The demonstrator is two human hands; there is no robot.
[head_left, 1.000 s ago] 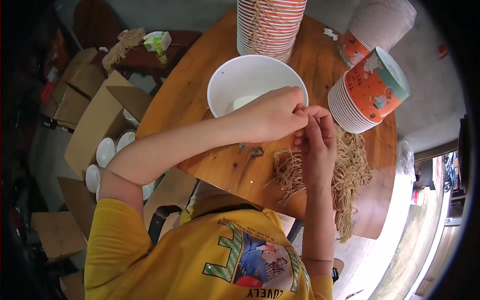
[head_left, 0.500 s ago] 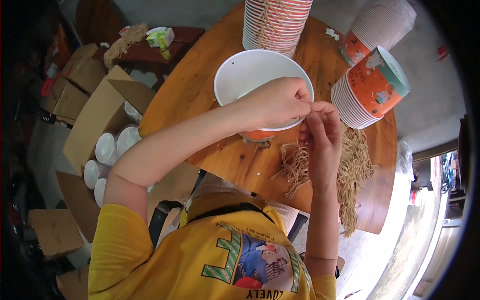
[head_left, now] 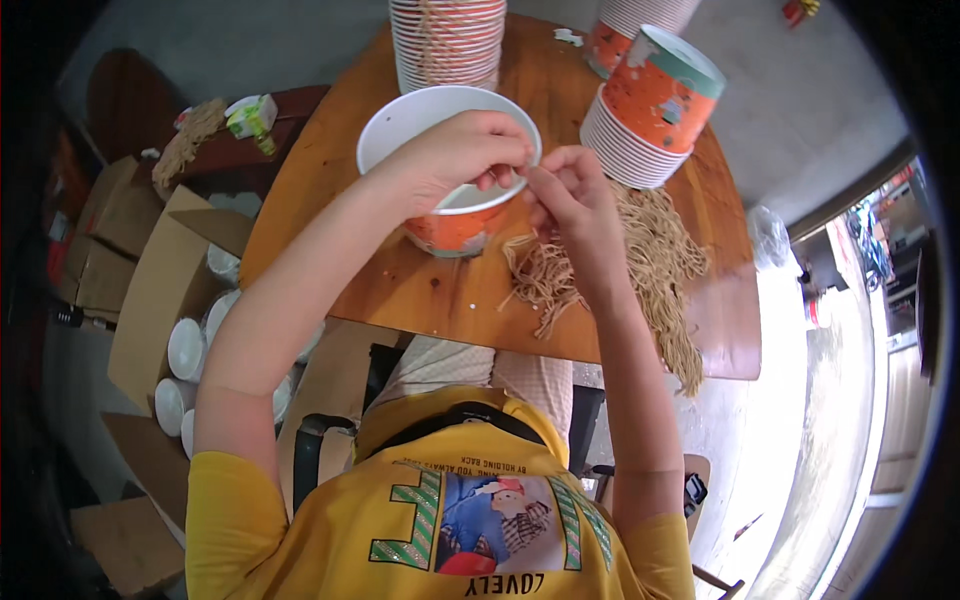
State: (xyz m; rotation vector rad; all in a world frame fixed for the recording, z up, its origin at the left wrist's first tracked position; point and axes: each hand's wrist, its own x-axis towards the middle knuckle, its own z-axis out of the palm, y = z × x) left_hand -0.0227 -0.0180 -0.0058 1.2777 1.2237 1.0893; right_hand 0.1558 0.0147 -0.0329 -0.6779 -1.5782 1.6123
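A paper bucket (head_left: 455, 230), white inside and orange outside, stands open-topped on the wooden table before me. My left hand (head_left: 465, 150) reaches across its mouth, fingers pinched together at the right rim. Just outside that rim, my right hand (head_left: 578, 195) is closed in a pinch too, its fingertips close to the left ones. Whatever lies between the fingertips is too small to make out. Beneath and beside my right wrist spreads a heap of tan cord (head_left: 655, 250), its loose strands trailing over the table's near edge.
Nested buckets (head_left: 448, 45) with cord hanging down them rise at the back. To the right stand an upside-down orange stack (head_left: 660, 95) and another stack (head_left: 640, 20) behind it. A cardboard box (head_left: 145, 310) of white-topped tubs is on the left, below the wooden table (head_left: 420, 300).
The whole view has shifted, so the table and bucket appear farther left and higher. Both hands stay pinched at the bucket's right rim, with little change in their pose.
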